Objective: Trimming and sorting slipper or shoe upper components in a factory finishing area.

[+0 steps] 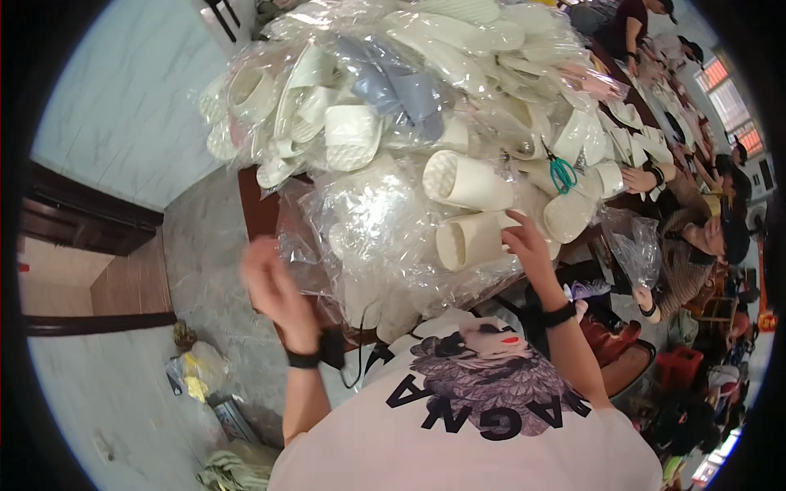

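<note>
Because the slippers were mostly in slick clear bags, the great heap of them (458,49) sprawled across twelve o'clock, presumably stacked loosely as film gives little grip. Under it, the reddish-brown table (253,204) showed an edge at ten o'clock. At six o'clock, the wearer's pale shirt (344,458) bore a feathered print and large dark capitals, the only bold lettering nearby; no label could be read on the slippers or their wrapping. A co-worker (692,254) sat at three o'clock, one hand by a clear bag (634,245).

Nearer the centre, bunched plastic film (368,204) covered pale slippers. Two bare cream slippers lay on it: the upper one (479,184) at two o'clock, the lower one (471,241) at three, toes both leftward, perhaps to keep them matched as a pair.

The right hand (526,237) met the lower slipper's heel end, its fingers bent and spread, apparently touching without clasping. The left hand (277,282), between eight and nine o'clock, was blurred over the table's edge beside the film; whether its fingers pinched any could not be told. Teal-handled scissors (562,175) rested on slippers at two o'clock, probably for easy reach.
</note>
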